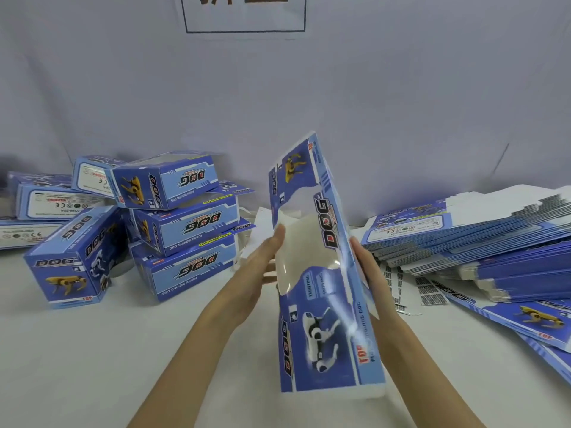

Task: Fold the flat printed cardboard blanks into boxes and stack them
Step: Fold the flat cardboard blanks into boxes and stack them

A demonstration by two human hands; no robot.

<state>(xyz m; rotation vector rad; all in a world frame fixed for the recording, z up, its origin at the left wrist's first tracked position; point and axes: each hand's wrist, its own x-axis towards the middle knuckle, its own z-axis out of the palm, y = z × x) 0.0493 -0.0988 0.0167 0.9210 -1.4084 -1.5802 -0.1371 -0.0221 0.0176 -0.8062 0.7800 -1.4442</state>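
Opening one blank point(321, 273) at frame centre, the left hand point(262, 267) presses it flat-fingered; the right hand point(366, 270) grips its edge. Next, squaring it probably needs opposed pushes.

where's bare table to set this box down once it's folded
Bare table lies front left, between the folded boxes and the left hand. The right side is crowded with flat blanks and barcode sheets.

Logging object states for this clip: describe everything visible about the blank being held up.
The blank is blue printed cardboard with DOG lettering, robot-dog pictures and a clear window near its middle. Partly opened, it stands on end above the table. The left hand lies flat against its left side; the right hand supports its right edge.
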